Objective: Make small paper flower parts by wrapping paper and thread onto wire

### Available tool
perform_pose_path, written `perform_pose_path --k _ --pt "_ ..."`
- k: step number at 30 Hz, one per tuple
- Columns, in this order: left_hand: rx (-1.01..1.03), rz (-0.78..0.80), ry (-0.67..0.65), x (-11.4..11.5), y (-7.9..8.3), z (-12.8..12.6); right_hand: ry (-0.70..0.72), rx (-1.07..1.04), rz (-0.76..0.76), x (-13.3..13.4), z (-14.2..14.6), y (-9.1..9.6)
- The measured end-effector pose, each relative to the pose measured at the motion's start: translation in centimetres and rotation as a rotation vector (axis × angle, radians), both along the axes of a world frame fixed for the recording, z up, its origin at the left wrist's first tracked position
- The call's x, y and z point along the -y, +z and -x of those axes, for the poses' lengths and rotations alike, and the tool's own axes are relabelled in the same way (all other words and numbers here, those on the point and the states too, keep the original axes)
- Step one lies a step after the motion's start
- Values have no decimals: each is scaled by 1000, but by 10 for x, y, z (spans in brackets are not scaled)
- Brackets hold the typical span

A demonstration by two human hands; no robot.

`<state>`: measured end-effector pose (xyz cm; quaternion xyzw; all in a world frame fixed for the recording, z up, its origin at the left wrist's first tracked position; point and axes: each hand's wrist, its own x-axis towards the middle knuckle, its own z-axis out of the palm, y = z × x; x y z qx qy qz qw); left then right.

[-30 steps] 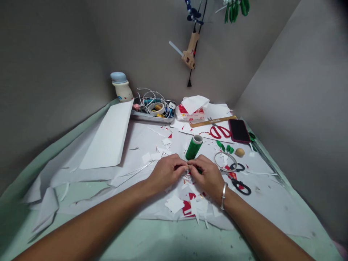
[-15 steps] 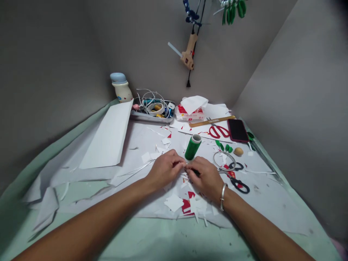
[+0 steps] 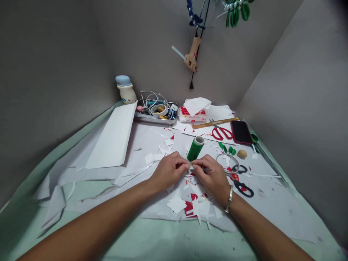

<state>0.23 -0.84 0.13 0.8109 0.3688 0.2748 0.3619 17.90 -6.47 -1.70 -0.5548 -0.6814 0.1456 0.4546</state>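
Observation:
My left hand (image 3: 170, 170) and my right hand (image 3: 212, 174) meet at the middle of the paper-covered table, their fingertips pinching a small item. The fingers hide most of it, so I cannot tell what it is. A spool of green thread (image 3: 195, 148) stands upright just beyond my hands, close to my right fingers but apart from them. Scraps of white and red paper (image 3: 194, 203) lie scattered below my hands.
Red-handled scissors (image 3: 222, 133), a phone (image 3: 241, 132) and a wooden ruler (image 3: 214, 123) lie at the back right. Black-handled scissors (image 3: 243, 188) and a wire hoop (image 3: 227, 163) sit to the right. A metal tray of cables (image 3: 154, 117) stands at the back.
My hands have come closer together, with the fingertips meeting again over the small item. The whole scene has shifted slightly to the right in view, and the table objects stay in place.

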Motion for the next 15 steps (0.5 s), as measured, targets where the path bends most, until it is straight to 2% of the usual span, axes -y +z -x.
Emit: perform_pose_path --k 8,15 --pt "-38 -42 -39 5 0 -1 -34 121 -14 1 4 -5" --pt "-53 -38 -34 3 -3 0 -16 247 40 0 3 -8"
